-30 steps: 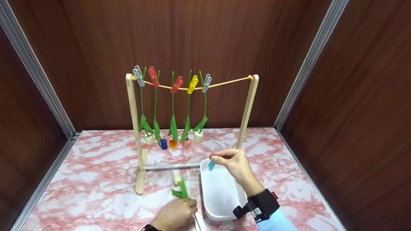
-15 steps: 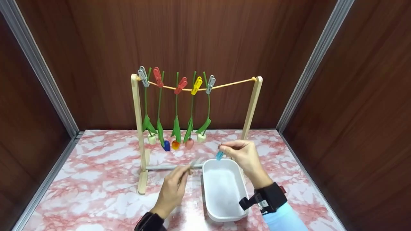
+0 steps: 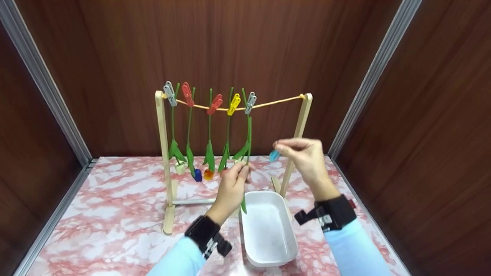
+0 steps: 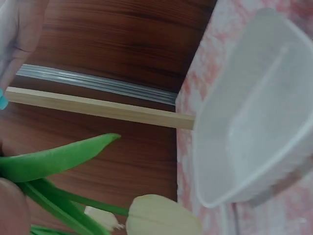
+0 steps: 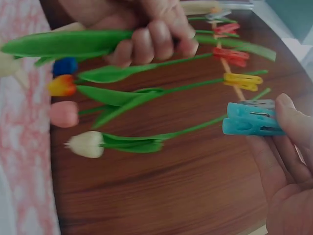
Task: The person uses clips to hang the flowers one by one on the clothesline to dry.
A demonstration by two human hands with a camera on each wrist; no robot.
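My left hand [image 3: 232,182] grips an artificial tulip by its stem, upside down, with the green stem [image 3: 249,134] rising toward the cord. Its cream bloom [image 4: 164,215] hangs low in the left wrist view. Between thumb and fingers, my right hand [image 3: 305,158] pinches a light blue clothespin [image 5: 252,119] right of the tulip, below the cord. Several other tulips hang head down from the sagging orange cord [image 3: 276,102]. Grey, red and yellow clothespins hold them, the rightmost being a grey clothespin [image 3: 250,102]; the yellow clothespin [image 3: 234,104] is just left of it.
A wooden frame carries the cord between its left post [image 3: 163,149] and right post [image 3: 303,115]. Below the hands stands a white plastic basin [image 3: 245,237] on the pink marbled tabletop [image 3: 115,214]. Brown panels [image 3: 245,46] close off the back and sides.
My left hand has risen from the tabletop toward the cord with the tulip, turning it stem up. My right hand has lifted the blue clothespin up and to the right, away from the basin.
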